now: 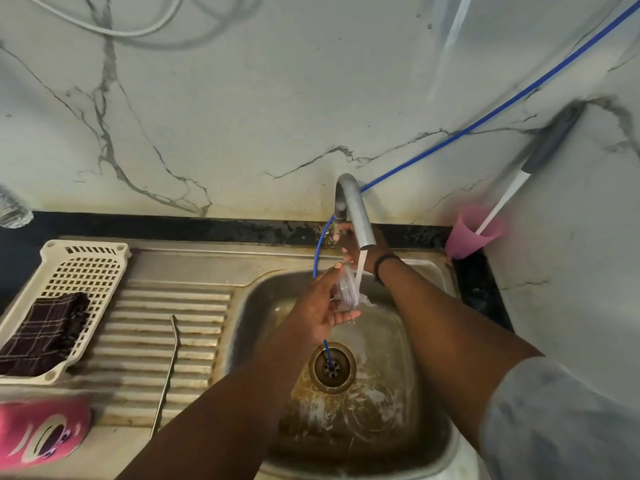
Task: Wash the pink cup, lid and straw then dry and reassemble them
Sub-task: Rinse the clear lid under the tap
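Note:
My left hand (320, 308) holds the clear lid (347, 289) on edge over the sink basin (398, 341), right beside the water running from the grey tap spout (358, 216). My right hand (351, 249) reaches behind the spout, its fingers curled at the tap's base; the spout hides part of it. A metal straw (169, 368) lies on the ribbed drainboard (145, 341). The pink cup (38, 431) with a cartoon print lies on its side at the lower left edge.
A cream plastic basket (83, 271) with a dark checked cloth (45, 330) sits on the left. A plain pink tumbler (474, 233) holding a white-handled brush stands in the right corner. A blue hose (320, 251) drops into the drain (332, 367).

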